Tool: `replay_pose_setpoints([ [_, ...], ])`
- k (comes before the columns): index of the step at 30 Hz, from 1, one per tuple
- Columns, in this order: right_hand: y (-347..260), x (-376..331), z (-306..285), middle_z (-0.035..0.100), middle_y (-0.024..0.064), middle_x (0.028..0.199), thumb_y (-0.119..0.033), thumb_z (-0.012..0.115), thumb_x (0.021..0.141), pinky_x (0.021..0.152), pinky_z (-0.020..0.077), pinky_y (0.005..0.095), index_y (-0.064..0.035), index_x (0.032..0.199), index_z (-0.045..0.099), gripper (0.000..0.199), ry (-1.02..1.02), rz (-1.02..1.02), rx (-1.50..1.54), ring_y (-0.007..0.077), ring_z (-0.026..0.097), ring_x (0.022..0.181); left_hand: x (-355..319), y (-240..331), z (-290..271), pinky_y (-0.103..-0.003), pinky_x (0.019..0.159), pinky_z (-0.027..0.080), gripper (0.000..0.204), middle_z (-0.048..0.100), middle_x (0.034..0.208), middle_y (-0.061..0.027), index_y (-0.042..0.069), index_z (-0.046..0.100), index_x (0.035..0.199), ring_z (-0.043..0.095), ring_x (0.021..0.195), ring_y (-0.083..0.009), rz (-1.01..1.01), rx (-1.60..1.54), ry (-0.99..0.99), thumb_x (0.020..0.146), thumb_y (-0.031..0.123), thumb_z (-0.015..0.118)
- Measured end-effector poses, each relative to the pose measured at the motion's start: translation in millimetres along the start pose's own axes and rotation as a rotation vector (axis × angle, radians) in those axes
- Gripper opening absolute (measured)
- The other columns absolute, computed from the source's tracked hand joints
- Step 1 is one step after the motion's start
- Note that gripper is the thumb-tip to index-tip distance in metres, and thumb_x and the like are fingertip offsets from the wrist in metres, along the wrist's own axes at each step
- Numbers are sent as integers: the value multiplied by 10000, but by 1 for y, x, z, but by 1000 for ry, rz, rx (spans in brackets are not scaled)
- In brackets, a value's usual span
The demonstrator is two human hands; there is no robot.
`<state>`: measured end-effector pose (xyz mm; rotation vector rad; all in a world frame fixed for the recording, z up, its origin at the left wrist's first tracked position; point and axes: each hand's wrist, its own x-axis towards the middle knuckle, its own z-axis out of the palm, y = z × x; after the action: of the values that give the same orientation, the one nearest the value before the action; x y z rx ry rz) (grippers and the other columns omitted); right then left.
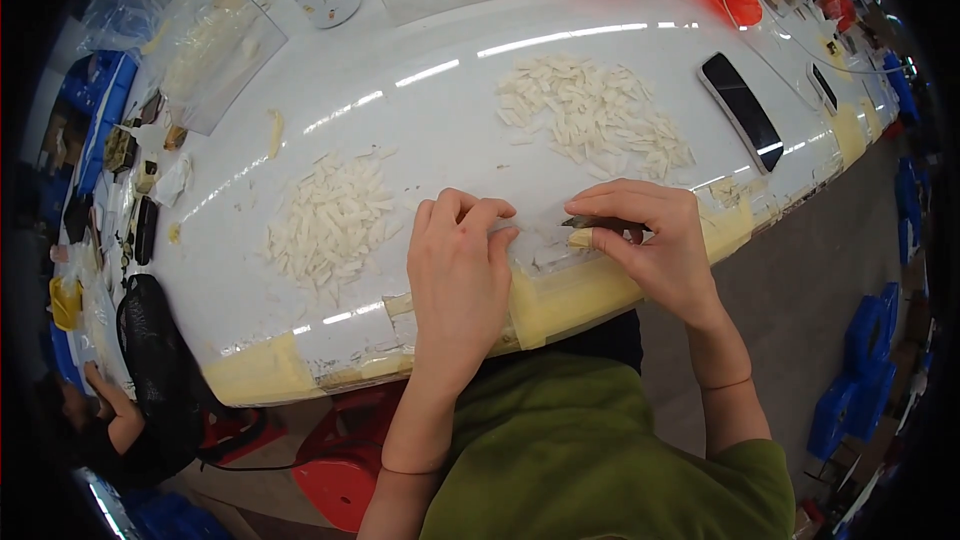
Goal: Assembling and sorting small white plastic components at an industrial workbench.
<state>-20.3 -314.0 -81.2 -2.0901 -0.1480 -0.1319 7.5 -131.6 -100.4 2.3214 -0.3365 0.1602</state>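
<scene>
Head view: right of centre, the right hand [650, 245] pinches a slim dark pointed tool [612, 224] between fingers and thumb; at centre, the left hand [460, 265] has its thumb near the curled forefinger, any held object indiscernible. Pale slips form a left pile [335, 225] and an upper-right pile [595, 110].

Whitish slivers [595, 112] heaped in 2 loose piles, thin dark tool [612, 224] pointing left in right hand [660, 245]
</scene>
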Motion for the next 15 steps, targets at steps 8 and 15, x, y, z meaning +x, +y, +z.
replay_pose_setpoints([
  [8,-3,-3,4,708,44,905,116,622,647,534,379,187,-19,932,727,332,-10,20,9,89,506,624,2,2,-3,-327,721,437,95,544,866,-67,27,652,843,490,784,-225,25,15,-93,758,-13,638],
  [15,-8,-5,5,688,40,860,96,644,669,538,401,217,-22,930,714,295,-2,-17,34,117,505,609,2,1,-14,-279,712,472,99,609,869,-69,6,656,841,552,775,-182,-56,-235,-144,755,-40,666],
])
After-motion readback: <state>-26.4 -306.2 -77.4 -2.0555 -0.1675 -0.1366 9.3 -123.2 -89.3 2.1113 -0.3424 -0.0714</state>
